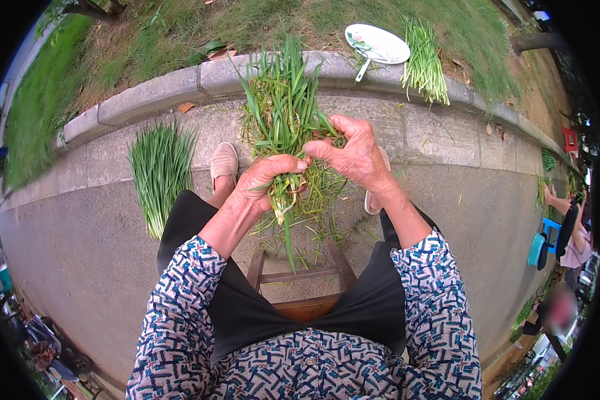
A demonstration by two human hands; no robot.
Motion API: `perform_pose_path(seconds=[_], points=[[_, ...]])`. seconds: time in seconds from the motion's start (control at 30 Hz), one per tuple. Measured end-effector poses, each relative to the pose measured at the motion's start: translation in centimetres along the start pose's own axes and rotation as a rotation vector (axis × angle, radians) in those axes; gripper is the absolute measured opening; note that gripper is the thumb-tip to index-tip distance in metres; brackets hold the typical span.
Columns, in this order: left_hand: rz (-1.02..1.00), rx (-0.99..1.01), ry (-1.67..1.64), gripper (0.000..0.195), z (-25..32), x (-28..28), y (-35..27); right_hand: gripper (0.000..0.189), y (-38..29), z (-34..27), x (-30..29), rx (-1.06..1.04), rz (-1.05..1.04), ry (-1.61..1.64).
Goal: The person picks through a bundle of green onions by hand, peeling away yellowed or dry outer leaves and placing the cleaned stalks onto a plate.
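My left hand [267, 177] is closed around a small bunch of green leafy stalks [286, 192], their pale root ends pointing down towards me. Close on its right, my right hand [352, 152] pinches some of the leaves between thumb and fingers. Just beyond both hands lies a larger heap of long green leaves [280, 100], with yellowed bits on its left side. Loose trimmings [325, 210] are scattered on the ground beneath my hands. To the left, a neat pile of green leafy stalks [161, 175] rests on the pavement.
A stone kerb [150, 95] crosses ahead, with grass behind. On it lie a white hand fan [377, 45] and another pile of green stalks [425, 65]. A wooden stool [305, 306] is under me. At far right are people, a blue stool [551, 232] and a red stool [570, 140].
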State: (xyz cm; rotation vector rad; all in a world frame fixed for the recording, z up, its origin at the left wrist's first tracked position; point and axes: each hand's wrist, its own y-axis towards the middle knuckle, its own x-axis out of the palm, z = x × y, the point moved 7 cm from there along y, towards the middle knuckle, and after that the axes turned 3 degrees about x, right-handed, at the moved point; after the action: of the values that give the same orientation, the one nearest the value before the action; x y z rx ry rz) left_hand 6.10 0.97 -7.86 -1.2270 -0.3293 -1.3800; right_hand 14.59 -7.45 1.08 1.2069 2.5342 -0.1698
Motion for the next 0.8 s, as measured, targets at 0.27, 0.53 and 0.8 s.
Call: perform_pose_path(seconds=[0.27,0.53,0.8], points=[[0.023,0.017,-0.029,0.024,0.1,0.3,0.1,0.013,-0.2,0.1,-0.8,-0.063,0.097,-0.198],[-0.003,0.074,-0.105,0.024,0.8,0.6,-0.1,0.009,-0.3,3.8,-4.8,0.179,0.398,0.315],[-0.024,0.100,-0.114,0.028,1.0,0.3,0.0,0.023,0.2,2.6,-1.4,0.198,0.045,0.238]])
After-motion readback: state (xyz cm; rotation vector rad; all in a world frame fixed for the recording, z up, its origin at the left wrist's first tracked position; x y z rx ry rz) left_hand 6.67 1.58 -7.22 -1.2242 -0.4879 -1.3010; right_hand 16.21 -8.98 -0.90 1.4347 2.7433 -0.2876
